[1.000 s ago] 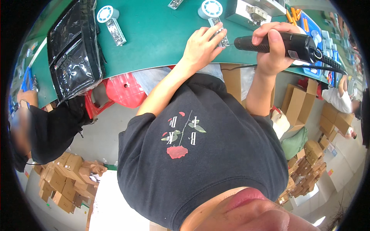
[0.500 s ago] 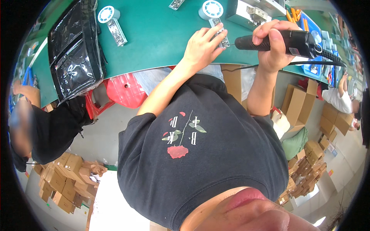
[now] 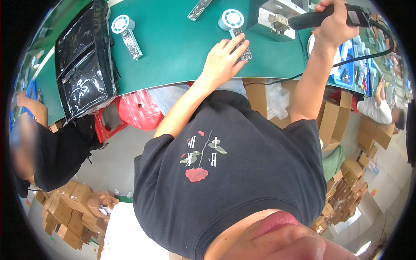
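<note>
Steadying the clear circuit housing [image 3: 246, 54] on the green desk [image 3: 173, 50] appears to be the step in hand. The left hand [image 3: 223, 58] lays its fingers over the housing; whether thumb and fingers pinch it cannot be determined. The right hand [image 3: 340, 28] is wrapped around a black corded electric screwdriver [image 3: 305, 21], well apart from the left hand, at its 2 o'clock.

Orientation: the housing's long axis runs from 11 to 5 o'clock. A round blue-and-white spoked head [image 3: 231, 19] sits at the 11 o'clock end. The screwdriver's long axis lies roughly 9 to 3 o'clock, working end toward 9, near the metal fixture [image 3: 268, 21]; the bit is not distinguishable.

A second clear housing [image 3: 131, 44] lies at 9 o'clock from the first, its long axis likewise 11 to 5.

Further driving, in judgement, calls for returning the screwdriver to the housing and aligning the bit, with the left hand keeping the part fixed.
</note>
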Demonstrator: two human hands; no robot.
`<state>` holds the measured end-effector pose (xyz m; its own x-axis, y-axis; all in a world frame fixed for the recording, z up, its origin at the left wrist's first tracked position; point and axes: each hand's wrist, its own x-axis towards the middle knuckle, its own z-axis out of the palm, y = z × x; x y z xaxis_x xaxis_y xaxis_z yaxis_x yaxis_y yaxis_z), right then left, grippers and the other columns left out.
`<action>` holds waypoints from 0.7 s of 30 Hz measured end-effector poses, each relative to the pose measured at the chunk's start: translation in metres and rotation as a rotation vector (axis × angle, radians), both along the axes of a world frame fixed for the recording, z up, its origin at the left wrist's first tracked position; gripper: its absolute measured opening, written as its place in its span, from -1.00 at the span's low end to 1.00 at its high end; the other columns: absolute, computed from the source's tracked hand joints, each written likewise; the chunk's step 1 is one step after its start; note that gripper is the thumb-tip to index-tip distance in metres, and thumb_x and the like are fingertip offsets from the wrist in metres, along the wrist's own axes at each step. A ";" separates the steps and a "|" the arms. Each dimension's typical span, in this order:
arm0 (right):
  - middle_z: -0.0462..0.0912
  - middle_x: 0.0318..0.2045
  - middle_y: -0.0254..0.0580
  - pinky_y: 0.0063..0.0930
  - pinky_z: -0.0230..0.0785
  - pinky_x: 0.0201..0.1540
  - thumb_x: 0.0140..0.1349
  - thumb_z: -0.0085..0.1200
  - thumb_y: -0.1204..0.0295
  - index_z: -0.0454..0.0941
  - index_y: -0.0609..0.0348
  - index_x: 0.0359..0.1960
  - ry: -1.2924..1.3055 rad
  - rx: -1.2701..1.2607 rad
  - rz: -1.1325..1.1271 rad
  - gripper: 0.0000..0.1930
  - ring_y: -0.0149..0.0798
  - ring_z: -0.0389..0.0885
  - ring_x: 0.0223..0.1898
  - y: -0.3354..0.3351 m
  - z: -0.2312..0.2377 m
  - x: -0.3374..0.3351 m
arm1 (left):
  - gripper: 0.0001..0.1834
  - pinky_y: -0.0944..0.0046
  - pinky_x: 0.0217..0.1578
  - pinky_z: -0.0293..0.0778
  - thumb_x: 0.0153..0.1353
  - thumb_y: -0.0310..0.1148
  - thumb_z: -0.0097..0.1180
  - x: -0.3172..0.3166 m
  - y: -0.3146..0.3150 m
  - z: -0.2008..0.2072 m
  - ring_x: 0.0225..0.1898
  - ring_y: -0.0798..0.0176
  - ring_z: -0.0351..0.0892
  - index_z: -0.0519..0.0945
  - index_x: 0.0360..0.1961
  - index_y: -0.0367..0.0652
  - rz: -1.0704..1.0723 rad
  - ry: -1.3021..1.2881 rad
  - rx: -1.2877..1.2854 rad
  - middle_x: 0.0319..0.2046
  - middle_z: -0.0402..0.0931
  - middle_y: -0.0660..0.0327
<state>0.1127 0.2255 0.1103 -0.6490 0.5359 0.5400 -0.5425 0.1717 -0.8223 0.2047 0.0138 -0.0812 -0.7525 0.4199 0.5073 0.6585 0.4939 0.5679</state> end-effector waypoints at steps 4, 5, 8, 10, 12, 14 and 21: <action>0.55 -0.62 -0.26 -0.55 0.37 -0.59 0.35 0.19 0.51 0.54 0.20 -0.34 -0.012 0.032 0.059 -0.90 -0.39 0.50 -0.68 -0.019 0.000 0.018 | -0.38 0.08 0.03 0.58 0.06 -0.29 0.44 0.003 -0.002 -0.001 -0.01 0.06 0.57 0.60 0.20 -0.12 0.001 -0.005 0.021 0.28 0.50 0.15; 0.57 -0.60 -0.22 -0.54 0.38 -0.58 0.35 0.16 0.53 0.52 0.22 -0.34 -0.012 0.053 0.108 -0.90 -0.38 0.50 -0.67 -0.023 -0.002 0.023 | -0.37 0.08 0.02 0.58 0.06 -0.29 0.44 0.002 -0.002 -0.001 -0.01 0.06 0.57 0.60 0.20 -0.12 0.005 0.000 0.029 0.28 0.50 0.15; 0.58 -0.57 -0.17 -0.53 0.39 -0.57 0.36 0.12 0.54 0.51 0.24 -0.33 -0.026 -0.009 0.223 -0.91 -0.36 0.51 -0.66 -0.045 -0.009 0.034 | -0.37 0.09 0.02 0.58 0.05 -0.30 0.44 0.003 -0.002 -0.004 -0.02 0.07 0.57 0.60 0.20 -0.11 0.000 0.021 0.031 0.28 0.50 0.16; 0.60 -0.54 -0.14 -0.54 0.40 -0.54 0.36 0.11 0.54 0.51 0.25 -0.30 -0.010 -0.015 0.253 -0.93 -0.36 0.53 -0.64 -0.059 -0.012 0.033 | -0.39 0.11 -0.01 0.60 0.05 -0.31 0.45 0.002 -0.002 -0.004 -0.04 0.08 0.58 0.61 0.18 -0.12 0.007 0.036 0.032 0.28 0.51 0.16; 0.60 -0.54 -0.14 -0.54 0.41 -0.53 0.36 0.11 0.54 0.51 0.26 -0.28 0.013 -0.047 0.298 -0.94 -0.36 0.54 -0.62 -0.073 -0.013 0.030 | -0.38 0.11 -0.01 0.61 0.05 -0.30 0.47 0.003 -0.003 -0.003 -0.05 0.05 0.60 0.62 0.19 -0.12 0.011 0.028 0.032 0.27 0.53 0.15; 0.61 -0.53 -0.13 -0.54 0.43 -0.53 0.35 0.13 0.54 0.52 0.25 -0.26 -0.004 -0.035 0.301 -0.94 -0.37 0.55 -0.62 -0.086 -0.012 0.027 | -0.39 0.11 -0.01 0.61 0.05 -0.30 0.47 0.003 -0.003 -0.003 -0.04 0.06 0.60 0.62 0.19 -0.12 0.012 0.019 0.023 0.27 0.53 0.15; 0.61 -0.56 -0.18 -0.56 0.41 -0.55 0.32 0.18 0.57 0.52 0.24 -0.35 -0.043 0.026 0.250 -0.91 -0.40 0.53 -0.65 -0.107 -0.017 0.022 | -0.39 0.13 -0.05 0.60 0.01 -0.34 0.47 0.002 -0.002 -0.006 -0.07 0.10 0.57 0.60 0.15 -0.13 0.007 0.027 0.045 0.26 0.51 0.17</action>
